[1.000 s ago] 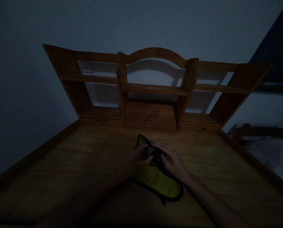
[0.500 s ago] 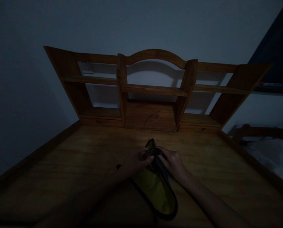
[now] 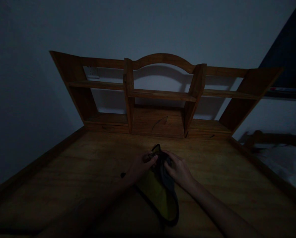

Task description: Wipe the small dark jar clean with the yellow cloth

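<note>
A yellow fabric pouch (image 3: 160, 195) with dark edging lies on the wooden desk (image 3: 88, 165), its far end raised between my hands. My left hand (image 3: 140, 167) pinches the pouch's top edge from the left. From the right, my right hand (image 3: 179, 170) grips the same end with its fingers curled over the dark rim. The room is dim, so what lies inside the pouch cannot be made out.
A wooden hutch (image 3: 163, 96) with open shelves stands at the back of the desk against a pale wall. A raised wooden lip runs along the desk's left side. To the right, past the desk's edge, is a white surface (image 3: 287, 165).
The pouch has swung from lying diagonally to the right to pointing nearly straight toward me. Both hands kept hold of its far end and shifted slightly.
</note>
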Demonstrator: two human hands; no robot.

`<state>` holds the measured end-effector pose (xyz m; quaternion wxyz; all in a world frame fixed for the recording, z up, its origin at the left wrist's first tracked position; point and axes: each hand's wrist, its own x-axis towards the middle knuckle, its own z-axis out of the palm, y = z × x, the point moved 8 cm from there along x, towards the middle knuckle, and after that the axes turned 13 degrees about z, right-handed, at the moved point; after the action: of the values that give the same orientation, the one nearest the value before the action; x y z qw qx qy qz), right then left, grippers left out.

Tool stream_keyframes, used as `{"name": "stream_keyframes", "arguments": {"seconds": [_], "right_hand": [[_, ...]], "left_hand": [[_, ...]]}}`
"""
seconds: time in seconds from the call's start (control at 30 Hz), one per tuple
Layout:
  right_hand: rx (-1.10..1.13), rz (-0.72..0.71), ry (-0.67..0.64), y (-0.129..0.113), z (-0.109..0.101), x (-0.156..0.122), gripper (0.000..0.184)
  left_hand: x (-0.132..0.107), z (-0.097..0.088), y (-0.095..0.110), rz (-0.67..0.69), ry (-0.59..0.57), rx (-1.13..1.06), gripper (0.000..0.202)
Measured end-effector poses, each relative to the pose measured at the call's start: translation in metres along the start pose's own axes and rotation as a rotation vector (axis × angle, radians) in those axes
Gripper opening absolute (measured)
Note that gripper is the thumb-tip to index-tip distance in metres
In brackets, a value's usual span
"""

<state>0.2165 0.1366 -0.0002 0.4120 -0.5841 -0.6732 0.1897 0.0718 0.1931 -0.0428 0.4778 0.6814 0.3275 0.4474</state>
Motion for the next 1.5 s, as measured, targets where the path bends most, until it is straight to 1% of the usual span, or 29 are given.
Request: {"name": "stream_keyframes", "arguments": {"seconds": [0.13, 0.3, 0.37, 0.5, 0.63, 0.73, 0.87, 0.97, 1.07, 1.17, 1.23, 1.33, 1.4, 1.5], "right_hand": [[0.019, -0.013, -0.042, -0.002, 0.000, -0.002, 0.049], [0.084, -0.032, -0.081, -0.001, -0.002, -0.004, 0.049], [0.097, -0.030, -0.084, -0.003, -0.003, -0.005, 0.049], [0.117, -0.015, -0.086, -0.008, -0.003, -0.007, 0.046], [0.160, 0.022, -0.058, -0.007, -0.004, -0.004, 0.041], [0.227, 0.077, -0.074, 0.001, -0.002, 0.000, 0.040], [0.355, 0.122, -0.140, 0.005, 0.002, 0.004, 0.043], [0.454, 0.159, -0.237, 0.006, 0.007, 0.006, 0.046], [0.547, 0.241, -0.326, 0.012, 0.014, 0.007, 0.047], [0.589, 0.323, -0.356, 0.023, 0.021, 0.008, 0.046], [0.592, 0.338, -0.344, 0.028, 0.022, 0.009, 0.043], [0.577, 0.327, -0.294, 0.032, 0.019, 0.011, 0.038], [0.568, 0.344, -0.269, 0.034, 0.017, 0.011, 0.033], [0.602, 0.391, -0.225, 0.038, 0.015, 0.010, 0.027]], "left_hand": [[0.003, -0.010, 0.002, 0.018, 0.048, 0.053, 0.045], [0.004, -0.022, 0.014, 0.063, 0.080, 0.097, 0.041], [0.003, -0.024, 0.016, 0.061, 0.089, 0.102, 0.042], [0.001, -0.021, 0.008, 0.000, 0.075, 0.057, 0.048], [0.002, -0.014, 0.011, 0.045, 0.041, 0.015, 0.044], [0.002, -0.008, 0.013, 0.070, 0.012, 0.010, 0.043], [-0.001, -0.003, 0.016, 0.098, -0.031, 0.000, 0.040], [-0.004, -0.004, 0.014, 0.082, -0.021, 0.026, 0.041], [-0.005, -0.006, 0.014, 0.090, -0.003, 0.097, 0.036], [-0.007, -0.004, 0.012, 0.077, -0.007, 0.119, 0.033], [-0.007, -0.002, 0.010, 0.060, -0.001, 0.100, 0.033], [-0.006, 0.001, 0.010, 0.056, 0.002, -0.006, 0.035], [-0.006, 0.003, 0.012, 0.058, 0.007, -0.077, 0.040], [-0.006, 0.005, 0.014, 0.072, -0.010, -0.105, 0.049]]}}
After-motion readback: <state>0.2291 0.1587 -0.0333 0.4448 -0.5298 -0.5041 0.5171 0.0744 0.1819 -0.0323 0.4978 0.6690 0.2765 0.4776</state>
